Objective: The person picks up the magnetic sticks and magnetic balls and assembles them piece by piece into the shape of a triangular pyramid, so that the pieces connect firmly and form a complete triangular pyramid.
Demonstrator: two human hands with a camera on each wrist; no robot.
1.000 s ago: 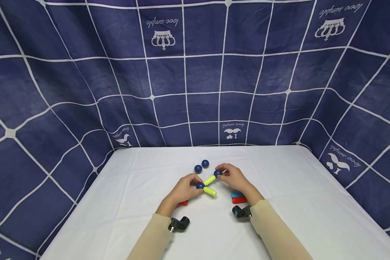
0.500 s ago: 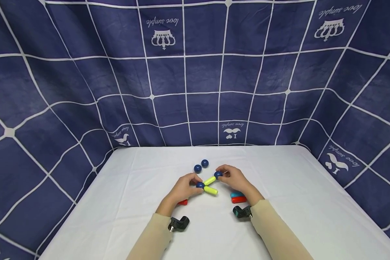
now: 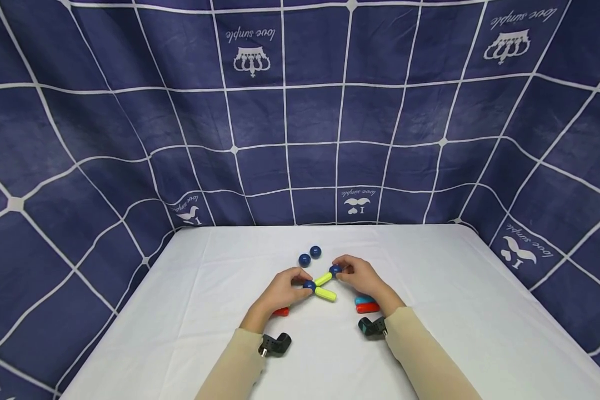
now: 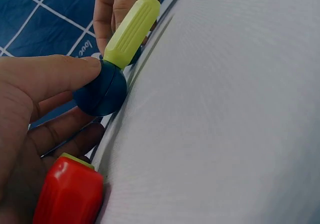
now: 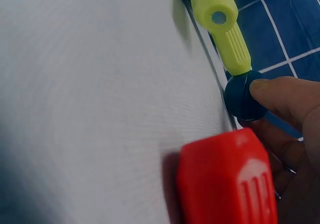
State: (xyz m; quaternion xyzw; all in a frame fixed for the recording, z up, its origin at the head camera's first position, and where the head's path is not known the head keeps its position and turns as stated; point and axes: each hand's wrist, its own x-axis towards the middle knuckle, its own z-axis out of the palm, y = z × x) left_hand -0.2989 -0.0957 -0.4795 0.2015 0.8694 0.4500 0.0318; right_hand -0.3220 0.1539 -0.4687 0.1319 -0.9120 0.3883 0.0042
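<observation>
My left hand (image 3: 285, 290) pinches a dark blue ball (image 3: 309, 285) between thumb and fingers. Two yellow-green rods stick out from that ball in a V. One rod (image 3: 323, 279) runs up to a second blue ball (image 3: 335, 270), which my right hand (image 3: 362, 275) grips with thumb and fingertips. The other rod (image 3: 326, 294) points right with its far end free; the right wrist view shows a round socket in that end. Near my left palm lies a red rod (image 4: 70, 194), with a yellow-green edge behind it. Another red rod (image 5: 225, 179) lies below my right hand.
Two loose blue balls, one nearer (image 3: 304, 260) and one farther (image 3: 315, 252), rest beyond my hands. A light blue rod (image 3: 364, 300) lies against the right red rod. The white-covered table (image 3: 220, 266) ends at a navy checked curtain (image 3: 310, 116).
The right-hand ball has come slightly toward me, and the free yellow-green rod has swung a little to the right. Both hands keep their hold.
</observation>
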